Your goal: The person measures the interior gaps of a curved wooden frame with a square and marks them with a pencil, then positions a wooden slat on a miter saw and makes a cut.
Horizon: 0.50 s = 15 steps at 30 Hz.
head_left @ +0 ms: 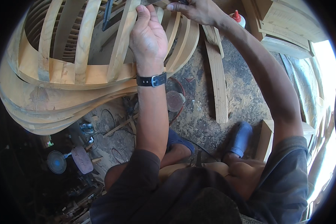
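Note:
A boat-shaped wooden frame (pixel 67 72) with curved pale ribs fills the upper left. My left hand (pixel 149 35), with a dark strap on its wrist, is raised against a slanting rib (pixel 120 46), palm side showing. Its thumb and fingers close together near the upper edge, and what lies between them is hidden. To its right, my right hand (pixel 198 11) reaches over the frame's end with its thumb pointing left. Those fingers are closed by a small dark piece, cut off by the picture's edge. A dark metal bar (pixel 107 16) hangs among the ribs left of my hands.
A long wooden board (pixel 216 82) lies on the stained floor (pixel 192 100). At the upper right are a red-capped white bottle (pixel 238 18) and a wooden box-like piece (pixel 287 22). Cables, tools and a round dark disc (pixel 56 162) lie at lower left. My blue shoes flank a cable.

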### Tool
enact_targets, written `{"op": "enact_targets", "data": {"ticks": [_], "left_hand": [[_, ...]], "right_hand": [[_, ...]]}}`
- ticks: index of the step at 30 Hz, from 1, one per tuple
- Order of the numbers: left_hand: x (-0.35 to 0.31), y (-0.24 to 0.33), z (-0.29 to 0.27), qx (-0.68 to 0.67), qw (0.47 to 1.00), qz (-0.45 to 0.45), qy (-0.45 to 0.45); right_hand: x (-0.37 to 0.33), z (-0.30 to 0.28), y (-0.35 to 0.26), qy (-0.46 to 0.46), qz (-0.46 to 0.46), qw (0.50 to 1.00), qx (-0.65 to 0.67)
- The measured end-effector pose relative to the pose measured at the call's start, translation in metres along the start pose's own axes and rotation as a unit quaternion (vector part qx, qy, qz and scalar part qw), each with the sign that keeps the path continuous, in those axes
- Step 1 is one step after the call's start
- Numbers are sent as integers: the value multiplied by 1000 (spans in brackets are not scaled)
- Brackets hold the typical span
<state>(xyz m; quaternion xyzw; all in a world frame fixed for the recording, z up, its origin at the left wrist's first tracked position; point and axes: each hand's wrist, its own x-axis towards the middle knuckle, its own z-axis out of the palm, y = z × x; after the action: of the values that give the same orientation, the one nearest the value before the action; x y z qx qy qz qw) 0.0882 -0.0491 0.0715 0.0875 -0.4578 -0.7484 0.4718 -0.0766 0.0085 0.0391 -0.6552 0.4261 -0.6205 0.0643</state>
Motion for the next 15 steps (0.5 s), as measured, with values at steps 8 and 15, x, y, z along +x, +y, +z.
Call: {"op": "enact_targets", "data": {"ticks": [8,15], "left_hand": [[6,2,-7,-26,998,-33,-38],[8,-4,-10,-49,997,-41,-52]], "right_hand": [[-2,-6,-1,-63,162,984,-34],[-3,0,1,0,42,999,29]]}}
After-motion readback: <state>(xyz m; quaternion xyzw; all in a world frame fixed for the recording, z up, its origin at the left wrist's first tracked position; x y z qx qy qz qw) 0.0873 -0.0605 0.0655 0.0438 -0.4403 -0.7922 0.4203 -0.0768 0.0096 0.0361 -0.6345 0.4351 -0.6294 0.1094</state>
